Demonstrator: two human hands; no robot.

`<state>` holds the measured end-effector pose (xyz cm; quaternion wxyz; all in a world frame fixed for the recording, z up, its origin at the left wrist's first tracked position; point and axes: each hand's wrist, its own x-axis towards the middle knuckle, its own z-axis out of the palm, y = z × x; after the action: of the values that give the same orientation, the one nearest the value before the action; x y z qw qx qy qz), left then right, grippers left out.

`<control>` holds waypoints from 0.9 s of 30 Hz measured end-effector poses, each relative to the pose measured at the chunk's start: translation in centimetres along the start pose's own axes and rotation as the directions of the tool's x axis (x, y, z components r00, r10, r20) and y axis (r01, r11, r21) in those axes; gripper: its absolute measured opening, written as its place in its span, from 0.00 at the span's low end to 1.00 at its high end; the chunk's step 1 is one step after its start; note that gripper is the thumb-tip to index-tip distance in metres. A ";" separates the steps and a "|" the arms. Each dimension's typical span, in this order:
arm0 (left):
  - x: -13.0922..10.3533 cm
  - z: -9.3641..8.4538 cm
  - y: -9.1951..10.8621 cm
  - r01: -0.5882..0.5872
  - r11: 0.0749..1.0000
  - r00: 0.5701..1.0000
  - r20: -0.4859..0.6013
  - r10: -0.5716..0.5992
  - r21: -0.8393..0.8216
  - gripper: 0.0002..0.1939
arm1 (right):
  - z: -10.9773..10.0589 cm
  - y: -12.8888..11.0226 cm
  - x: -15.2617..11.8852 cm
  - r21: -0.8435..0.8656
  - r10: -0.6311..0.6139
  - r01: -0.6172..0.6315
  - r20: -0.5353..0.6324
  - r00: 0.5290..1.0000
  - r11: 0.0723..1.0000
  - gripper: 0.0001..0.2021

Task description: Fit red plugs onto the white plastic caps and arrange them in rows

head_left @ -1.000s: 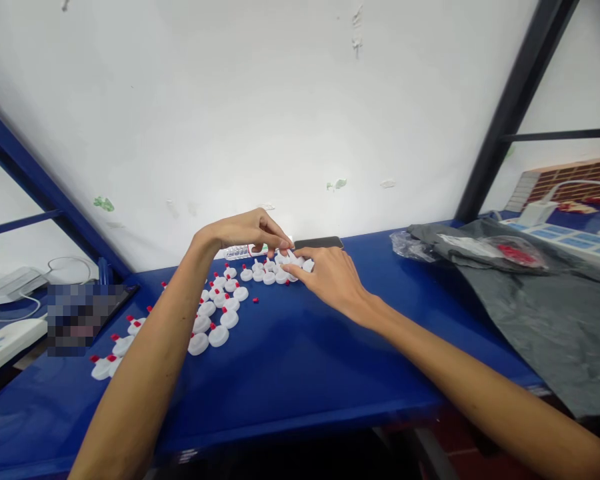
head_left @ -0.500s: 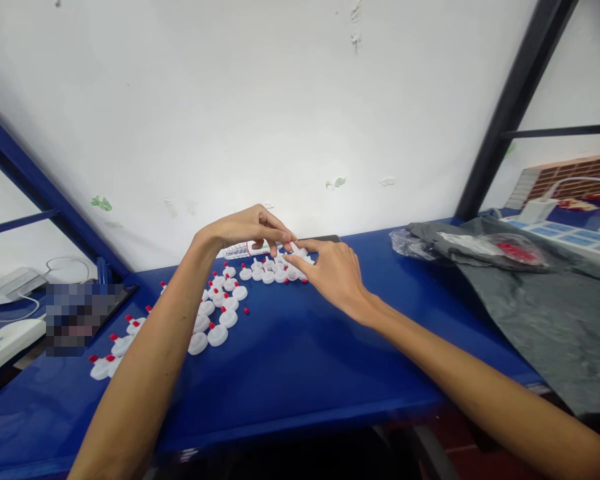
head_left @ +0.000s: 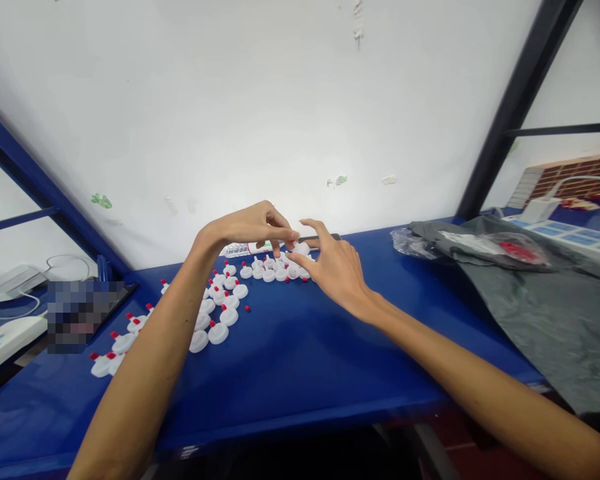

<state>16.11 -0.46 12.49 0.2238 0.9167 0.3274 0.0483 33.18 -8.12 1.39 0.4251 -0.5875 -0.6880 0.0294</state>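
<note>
Above the far part of the blue table, my left hand (head_left: pixel 267 227) pinches a white nozzle cap (head_left: pixel 301 249) by its narrow end, between thumb and fingertips. My right hand (head_left: pixel 333 263) is just to the right of that cap, open, thumb and index finger apart around it. Below both hands is a cluster of white nozzle caps (head_left: pixel 269 274), several without red tips. More white caps with small red tips (head_left: pixel 218 333) lie to the left, partly hidden behind my left forearm. A loose red tip (head_left: pixel 248 309) lies by itself on the table.
Behind my hands are a white-and-green tube-like package (head_left: pixel 257 247) and a dark flat object (head_left: pixel 336 237) near the wall. Grey plastic bags (head_left: pixel 510 313) cover the table's right side. Power strips (head_left: pixel 10 338) and a dark blurred item (head_left: pixel 87 317) lie at left.
My right index finger has lifted and spread away from the white cap, opening the hand. My left hand stays nearly in place, its pinch on the cap unchanged.
</note>
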 end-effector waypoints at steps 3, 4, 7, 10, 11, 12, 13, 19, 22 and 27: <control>0.0 -0.1 -0.3 -0.003 1.000 1.000 0.028 0.004 -0.017 0.15 | 0.1 0.0 0.0 -0.021 -0.030 0.031 0.013 0.999 0.999 0.29; 0.0 -0.1 -0.4 0.001 1.000 0.999 0.042 0.000 -0.026 0.14 | 0.2 -0.1 -0.1 -0.030 -0.043 0.043 0.020 0.999 0.999 0.27; 0.0 -0.2 -0.9 0.027 0.999 0.996 0.091 -0.024 -0.038 0.12 | 0.3 -0.1 -0.2 -0.053 -0.072 0.076 0.069 0.995 0.996 0.24; 0.3 0.1 -1.5 0.060 0.998 0.986 0.159 -0.055 -0.029 0.10 | 0.3 0.1 -0.2 -0.051 -0.095 0.105 0.161 0.982 0.993 0.26; 0.4 0.2 -1.7 0.077 0.997 0.980 0.184 -0.070 -0.029 0.10 | 0.3 0.3 -0.1 -0.044 -0.102 0.113 0.201 0.974 0.993 0.27; 0.5 0.4 -1.9 0.100 0.995 0.974 0.208 -0.092 -0.027 0.10 | 0.2 0.5 0.1 -0.037 -0.105 0.118 0.239 0.965 0.992 0.28; 0.6 0.6 -2.1 0.129 0.992 0.966 0.228 -0.121 -0.016 0.10 | 0.0 0.7 0.3 -0.031 -0.105 0.118 0.267 0.958 0.993 0.28; 1.4 2.4 -1.8 0.411 0.882 0.844 0.268 -0.464 0.232 0.07 | -1.8 2.2 1.6 -0.236 0.015 0.028 0.180 0.984 0.971 0.09; 1.8 3.5 -1.0 0.469 0.842 0.795 0.286 -0.534 0.267 0.05 | -2.5 2.6 2.0 -0.399 0.105 -0.024 0.183 0.978 0.917 0.09; 2.1 4.3 -0.1 0.538 0.794 0.734 0.307 -0.606 0.283 0.04 | -3.4 2.5 2.2 -0.555 0.273 -0.069 0.295 0.916 0.829 0.08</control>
<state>18.67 -0.69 8.49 0.2057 0.7779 0.5469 -0.2313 37.35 -7.05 3.37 0.1063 -0.7267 -0.6785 -0.0166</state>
